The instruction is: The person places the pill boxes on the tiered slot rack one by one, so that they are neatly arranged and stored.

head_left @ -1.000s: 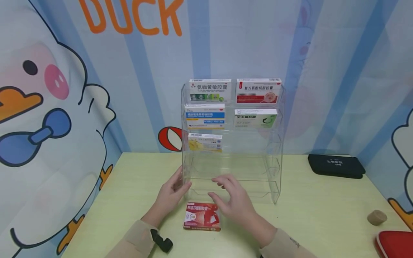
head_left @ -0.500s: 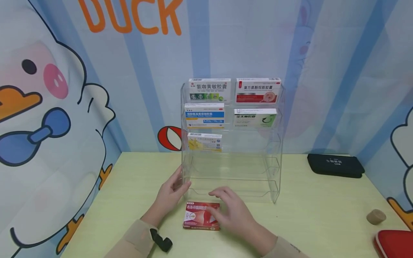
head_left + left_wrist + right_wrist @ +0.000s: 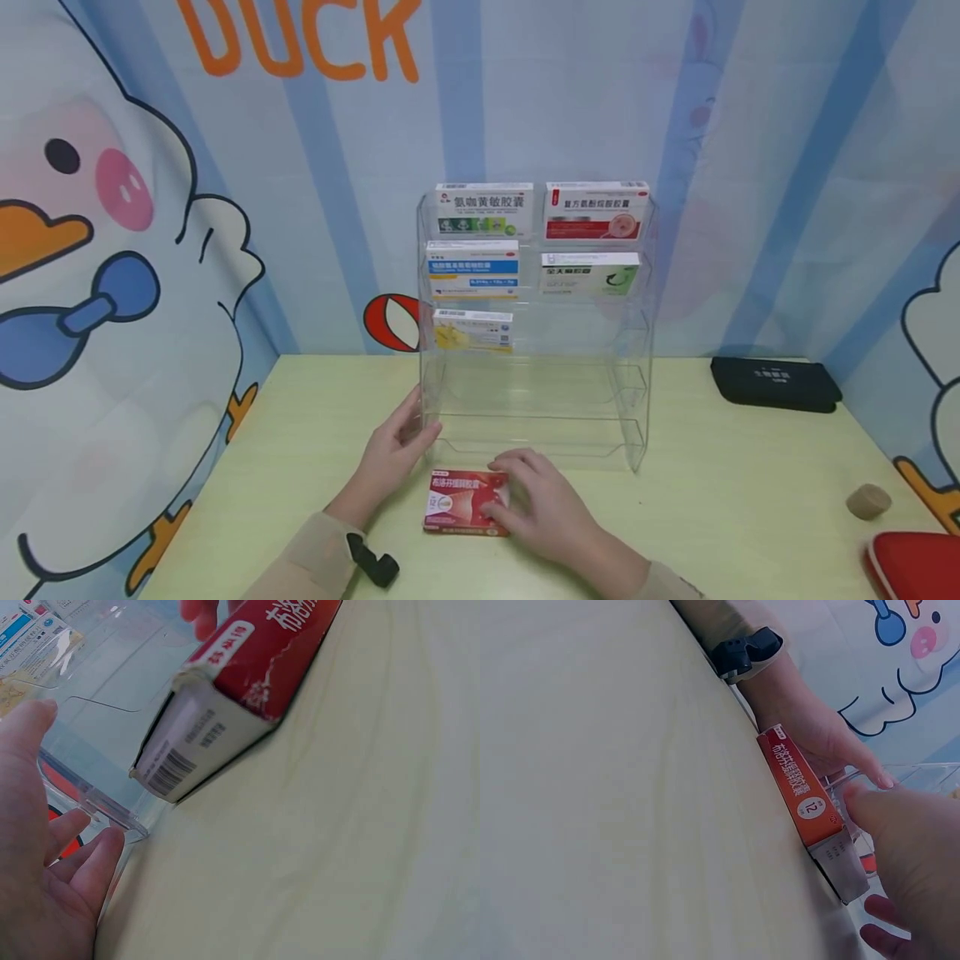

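A red medicine box (image 3: 463,502) lies flat on the table in front of a clear acrylic display rack (image 3: 532,429). My left hand (image 3: 387,454) holds the rack's lower left side, thumb at the front and fingers along the outside, as the left wrist view also shows. My right hand (image 3: 543,508) is at the medicine box's right end. Its thumb overlaps the box top while the other fingers reach around the far right corner. In the right wrist view, those fingers (image 3: 885,926) are spread apart from the thumb, beyond the box's white end.
The rack's upper tiers hold several medicine boxes, among them a yellow-and-white one (image 3: 472,332) lowest on the left. A black pouch (image 3: 776,385) lies at the back right. Nearer are a small brown cylinder (image 3: 868,502) and a red case (image 3: 915,567). A printed cloth stands behind.
My right hand has come down and nearer from in front of the rack to the red medicine box's right end. My left hand stays at the rack's side.
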A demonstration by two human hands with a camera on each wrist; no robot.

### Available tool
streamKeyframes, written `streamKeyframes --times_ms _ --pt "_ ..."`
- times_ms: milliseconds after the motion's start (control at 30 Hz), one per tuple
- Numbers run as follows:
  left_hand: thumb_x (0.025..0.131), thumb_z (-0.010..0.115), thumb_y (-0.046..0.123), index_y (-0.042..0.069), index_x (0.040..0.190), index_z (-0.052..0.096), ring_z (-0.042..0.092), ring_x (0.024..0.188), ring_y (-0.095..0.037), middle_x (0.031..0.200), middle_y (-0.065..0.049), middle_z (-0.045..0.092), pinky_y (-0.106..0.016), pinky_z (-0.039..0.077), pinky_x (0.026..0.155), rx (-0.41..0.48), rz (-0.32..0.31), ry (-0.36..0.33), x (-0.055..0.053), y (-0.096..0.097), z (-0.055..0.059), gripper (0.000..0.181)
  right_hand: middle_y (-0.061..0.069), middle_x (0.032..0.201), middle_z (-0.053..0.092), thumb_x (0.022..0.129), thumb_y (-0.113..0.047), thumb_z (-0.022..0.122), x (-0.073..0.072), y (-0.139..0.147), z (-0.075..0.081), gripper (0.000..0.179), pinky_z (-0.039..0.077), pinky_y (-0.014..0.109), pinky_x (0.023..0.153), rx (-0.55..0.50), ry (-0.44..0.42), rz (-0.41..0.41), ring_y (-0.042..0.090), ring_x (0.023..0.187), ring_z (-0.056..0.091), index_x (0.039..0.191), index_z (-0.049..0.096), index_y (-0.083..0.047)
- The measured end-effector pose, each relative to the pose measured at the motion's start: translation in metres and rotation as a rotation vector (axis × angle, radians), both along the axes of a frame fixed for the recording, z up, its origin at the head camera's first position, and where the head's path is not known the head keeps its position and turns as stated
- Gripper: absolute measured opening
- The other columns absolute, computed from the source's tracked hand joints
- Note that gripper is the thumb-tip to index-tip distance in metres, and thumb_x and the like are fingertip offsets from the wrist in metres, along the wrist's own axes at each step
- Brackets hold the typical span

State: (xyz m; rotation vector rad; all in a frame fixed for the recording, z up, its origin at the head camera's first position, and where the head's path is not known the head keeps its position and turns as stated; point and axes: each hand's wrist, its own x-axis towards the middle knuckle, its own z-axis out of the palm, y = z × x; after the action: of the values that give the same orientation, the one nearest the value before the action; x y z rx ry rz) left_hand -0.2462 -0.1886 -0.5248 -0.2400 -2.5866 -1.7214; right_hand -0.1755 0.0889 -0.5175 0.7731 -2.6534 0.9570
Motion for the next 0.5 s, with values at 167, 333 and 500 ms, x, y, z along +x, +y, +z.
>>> streamKeyframes --times_ms 167,333,500 --pt "0.106 0.074 0.044 0.054 0.169 0.034 0.056 0.154 -0.039 0.173 -0.006 0.050 -0.056 0.053 0.122 0.008 -0.005 0.000 -0.0006 0.0004 -0.0019 0.075 -0.002 0.142 0.072 0.095 -0.046 0.086 0.0003 0.0014 -0.0023 0.054 0.061 0.051 0.113 0.045 -0.060 -0.009 0.023 0.134 0.069 0.139 0.073 -0.017" --pt "0.106 0.073 0.044 0.054 0.169 0.033 0.056 0.155 -0.039 0.173 -0.005 0.050 -0.056 0.053 0.122 0.006 -0.003 0.007 -0.0012 -0.0001 -0.0018 0.075 0.002 0.144 0.073 0.097 -0.047 0.084 0.0003 0.0024 -0.0016 0.057 0.060 0.051 0.115 0.066 -0.086 0.004 0.025 0.136 0.069 0.143 0.071 -0.017" --pt "0.106 0.074 0.046 0.055 0.168 0.033 0.056 0.155 -0.039 0.173 -0.006 0.050 -0.056 0.053 0.122 0.004 0.001 0.001 -0.0018 -0.0002 -0.0023 0.075 0.000 0.138 0.075 0.096 -0.046 0.085 0.0011 0.0035 -0.0004 0.052 0.062 0.048 0.112 0.074 -0.069 0.023 0.021 0.130 0.070 0.139 0.073 -0.019"
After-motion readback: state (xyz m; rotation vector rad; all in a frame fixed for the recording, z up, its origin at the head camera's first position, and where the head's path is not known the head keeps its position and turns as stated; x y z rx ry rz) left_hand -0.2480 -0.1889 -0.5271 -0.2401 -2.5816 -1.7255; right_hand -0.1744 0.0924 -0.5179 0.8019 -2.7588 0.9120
